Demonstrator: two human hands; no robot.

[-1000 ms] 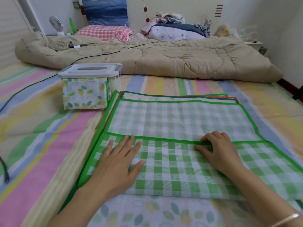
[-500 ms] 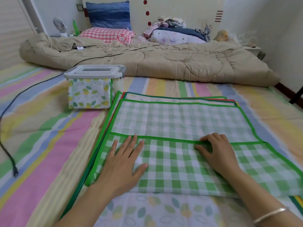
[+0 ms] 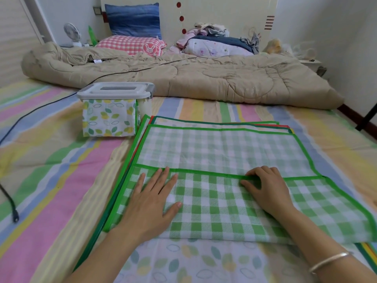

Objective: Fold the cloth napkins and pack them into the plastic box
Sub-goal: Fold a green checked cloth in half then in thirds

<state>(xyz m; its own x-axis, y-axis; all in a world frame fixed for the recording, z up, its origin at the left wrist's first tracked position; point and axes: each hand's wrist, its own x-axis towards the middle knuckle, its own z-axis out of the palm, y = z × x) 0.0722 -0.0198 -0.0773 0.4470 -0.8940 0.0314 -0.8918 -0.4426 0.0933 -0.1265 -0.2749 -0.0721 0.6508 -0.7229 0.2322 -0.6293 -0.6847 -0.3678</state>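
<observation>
A green checked napkin (image 3: 214, 152) with a green border lies on top of a stack of napkins on the bed. Its near half is folded up, so the folded edge runs across the middle. My left hand (image 3: 151, 199) lies flat with straight fingers on the folded part, towards the left. My right hand (image 3: 267, 188) rests on the folded part too, its fingers bent onto the green border edge. The plastic box (image 3: 116, 111) stands to the far left of the stack with its grey lid on and a leaf-print cloth inside.
A leaf-print napkin (image 3: 193, 260) shows under the stack near me. A rolled beige quilt (image 3: 193, 76) lies across the bed behind the box, with pillows beyond. A black cable (image 3: 12, 205) with a plug runs along the left side of the striped sheet (image 3: 51, 180).
Both hands stay on the folded napkin, and the left has slid a little to the right. The camera view has shifted slightly, so everything sits lower in the frame.
</observation>
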